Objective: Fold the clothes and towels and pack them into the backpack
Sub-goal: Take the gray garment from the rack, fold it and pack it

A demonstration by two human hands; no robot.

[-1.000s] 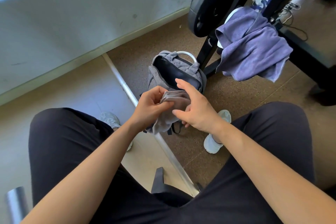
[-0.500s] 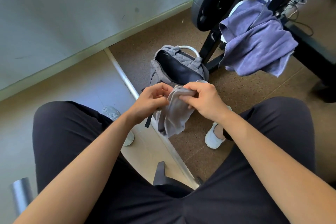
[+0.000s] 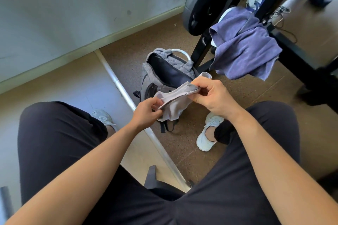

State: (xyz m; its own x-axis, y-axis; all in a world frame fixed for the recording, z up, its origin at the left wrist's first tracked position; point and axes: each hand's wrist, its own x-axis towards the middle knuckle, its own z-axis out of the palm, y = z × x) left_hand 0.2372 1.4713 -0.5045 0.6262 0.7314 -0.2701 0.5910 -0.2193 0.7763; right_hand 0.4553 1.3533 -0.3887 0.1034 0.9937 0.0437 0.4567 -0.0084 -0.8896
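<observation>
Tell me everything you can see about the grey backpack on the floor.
The backpack is grey, of quilted-looking fabric with a dark lining. It stands upright on the brown floor, its main compartment wide open. A pale curved handle sits at its top; dark straps hang below. It rests beside the black rack's leg; neither hand touches it.

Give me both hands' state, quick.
Left hand: closed, pinching one end of the small grey cloth.
Right hand: closed, pinching the cloth's other end.

Bare forearms [image 3: 274, 151]; black trousers [image 3: 54, 142]; white lace-up trainers [image 3: 208, 133], no socks showing.
</observation>
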